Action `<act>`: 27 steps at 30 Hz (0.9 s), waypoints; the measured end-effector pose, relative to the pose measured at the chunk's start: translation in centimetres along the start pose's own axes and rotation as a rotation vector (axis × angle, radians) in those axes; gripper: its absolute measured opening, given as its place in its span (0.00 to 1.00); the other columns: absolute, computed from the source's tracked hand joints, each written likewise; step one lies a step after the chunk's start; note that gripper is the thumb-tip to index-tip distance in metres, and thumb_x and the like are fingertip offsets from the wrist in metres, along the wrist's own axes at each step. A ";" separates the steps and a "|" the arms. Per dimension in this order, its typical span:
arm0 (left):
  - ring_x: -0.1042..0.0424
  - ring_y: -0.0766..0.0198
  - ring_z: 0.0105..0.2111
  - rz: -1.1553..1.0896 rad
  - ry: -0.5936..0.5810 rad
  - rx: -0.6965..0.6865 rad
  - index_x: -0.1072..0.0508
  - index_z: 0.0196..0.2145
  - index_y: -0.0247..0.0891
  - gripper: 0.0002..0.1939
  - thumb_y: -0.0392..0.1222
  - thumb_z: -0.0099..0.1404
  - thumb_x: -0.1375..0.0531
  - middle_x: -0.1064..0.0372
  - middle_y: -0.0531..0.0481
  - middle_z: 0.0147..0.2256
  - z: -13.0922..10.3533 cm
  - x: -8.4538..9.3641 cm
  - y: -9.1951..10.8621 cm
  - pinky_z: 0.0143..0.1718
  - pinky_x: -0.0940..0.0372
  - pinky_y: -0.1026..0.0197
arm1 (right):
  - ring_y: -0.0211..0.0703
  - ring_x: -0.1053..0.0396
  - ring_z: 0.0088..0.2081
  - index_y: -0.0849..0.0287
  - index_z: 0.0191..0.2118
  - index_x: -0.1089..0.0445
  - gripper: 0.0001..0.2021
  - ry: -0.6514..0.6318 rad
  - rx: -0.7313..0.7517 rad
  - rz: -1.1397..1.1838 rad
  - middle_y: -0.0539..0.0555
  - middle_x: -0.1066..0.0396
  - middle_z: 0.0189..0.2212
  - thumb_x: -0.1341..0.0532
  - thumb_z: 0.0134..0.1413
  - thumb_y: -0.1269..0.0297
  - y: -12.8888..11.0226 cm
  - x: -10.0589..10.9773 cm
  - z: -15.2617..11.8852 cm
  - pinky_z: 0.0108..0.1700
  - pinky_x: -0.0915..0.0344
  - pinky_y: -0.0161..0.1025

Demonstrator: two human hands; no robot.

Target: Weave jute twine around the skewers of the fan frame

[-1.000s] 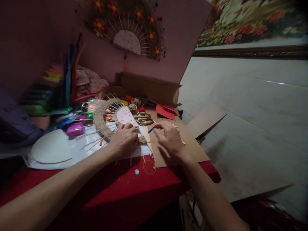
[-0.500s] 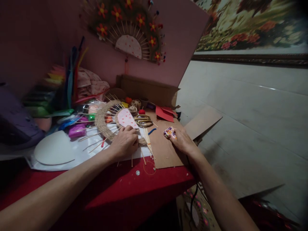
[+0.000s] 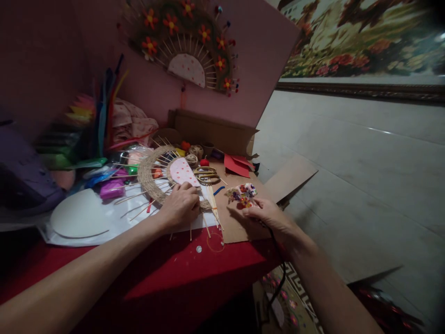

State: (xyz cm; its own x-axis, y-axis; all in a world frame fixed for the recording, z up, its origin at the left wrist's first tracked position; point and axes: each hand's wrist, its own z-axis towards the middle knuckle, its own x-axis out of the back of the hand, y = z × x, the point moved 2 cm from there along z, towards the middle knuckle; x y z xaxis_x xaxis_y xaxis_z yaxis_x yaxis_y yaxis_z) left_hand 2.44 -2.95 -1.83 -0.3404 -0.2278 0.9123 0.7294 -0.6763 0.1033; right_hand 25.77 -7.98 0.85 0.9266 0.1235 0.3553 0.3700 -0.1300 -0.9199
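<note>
Twine fan (image 3: 145,178) overlaps plastic packets (image 3: 113,189); one holds something purple.

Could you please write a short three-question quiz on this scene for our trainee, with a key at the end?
1. True or false: the left hand touches the twine-wrapped stick frame.
2. Multiple choice: which side holds the flower-patterned tool? A) left; B) right; C) both.
3. Fill in the blank: the short strip lying on the cardboard, near the scissors, is ____ in colour.

Key: 1. True. 2. B, the right hand. 3. Blue.
</note>
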 end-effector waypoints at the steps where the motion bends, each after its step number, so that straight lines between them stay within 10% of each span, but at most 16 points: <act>1: 0.39 0.56 0.41 -0.001 -0.006 -0.002 0.29 0.25 0.36 0.09 0.35 0.60 0.46 0.31 0.46 0.32 0.0 0.0 0.0 0.44 0.46 0.52 | 0.31 0.45 0.18 0.63 0.34 0.31 0.11 -0.079 -0.034 0.051 0.49 0.35 0.21 0.39 0.44 0.62 -0.3 -0.8 -0.6 0.18 0.52 0.31; 7: 0.39 0.56 0.41 -0.012 -0.049 0.015 0.30 0.24 0.36 0.10 0.35 0.60 0.47 0.31 0.45 0.33 0.1 0.2 0.1 0.45 0.46 0.52 | 0.30 0.42 0.12 0.63 0.33 0.36 0.13 -0.387 -0.138 0.155 0.56 0.26 0.24 0.43 0.52 0.57 -0.7 -4.0 -1.5 0.13 0.50 0.30; 27: 0.39 0.56 0.41 -0.008 -0.039 -0.001 0.28 0.26 0.36 0.10 0.37 0.61 0.46 0.30 0.45 0.34 0.0 0.0 -0.1 0.44 0.46 0.52 | 0.30 0.48 0.08 0.57 0.22 0.41 0.09 -0.355 -0.135 0.060 0.46 0.39 0.11 0.47 0.49 0.62 -0.3 -5.7 0.6 0.08 0.54 0.28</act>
State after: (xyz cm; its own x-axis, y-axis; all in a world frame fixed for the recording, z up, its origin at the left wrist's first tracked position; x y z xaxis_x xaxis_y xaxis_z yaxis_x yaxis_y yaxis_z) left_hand 2.38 -2.83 -1.86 -0.3231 -0.1950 0.9260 0.7258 -0.6790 0.1103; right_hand 20.34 -8.08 -0.95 0.8744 0.4419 0.2002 0.3437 -0.2730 -0.8985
